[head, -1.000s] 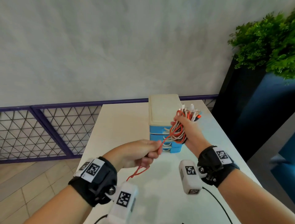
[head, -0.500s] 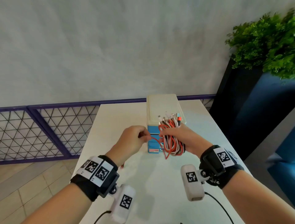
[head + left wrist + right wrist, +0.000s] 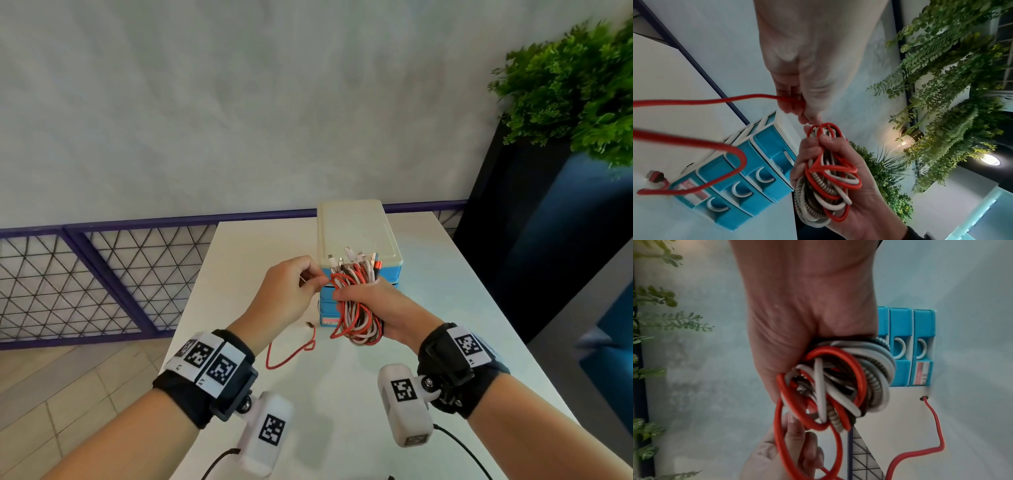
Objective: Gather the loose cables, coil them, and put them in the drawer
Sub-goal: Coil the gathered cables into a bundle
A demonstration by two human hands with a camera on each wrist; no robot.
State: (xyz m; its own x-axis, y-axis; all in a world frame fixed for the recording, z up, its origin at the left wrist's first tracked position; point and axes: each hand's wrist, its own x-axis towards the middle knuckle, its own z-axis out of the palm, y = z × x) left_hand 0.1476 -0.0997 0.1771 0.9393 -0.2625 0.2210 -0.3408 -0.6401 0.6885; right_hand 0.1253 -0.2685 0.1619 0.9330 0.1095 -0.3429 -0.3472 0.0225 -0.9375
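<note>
Fingers of the right hand curl tight around a fat bundle of red, white and striped grey coiled cables. The thumb presses on the front of the loops. Silver and orange plug ends stick up out of the top of the fist, and the bottom loops hang out below it. How many cables are in the bundle is hard to tell, because they are all tangled together.

Fingertips of the left hand pinch 1 thin red cable, right beside the top of the bundle. The 2 hands almost touch there. From the head view, the left fingers are tucked under the hand, so the pinch shows best from the left wrist view.

From the pinch, the red cable drops down in a loose loop. Its tail lies on the white table, and its red plug end rests on the table near the foot of the drawers. Part of the cable is hidden behind the left hand in the head view.

Both hands are held up over the table, just in front of a small blue plastic drawer box with a cream top. The bundle and right hand hide most of its front in the head view. In the wrist views its drawers have white curved handles, and all that can be seen look closed.

Behind the table are a purple metal fence and a grey wall. A leafy green plant stands to the right, cut off by the edge.
</note>
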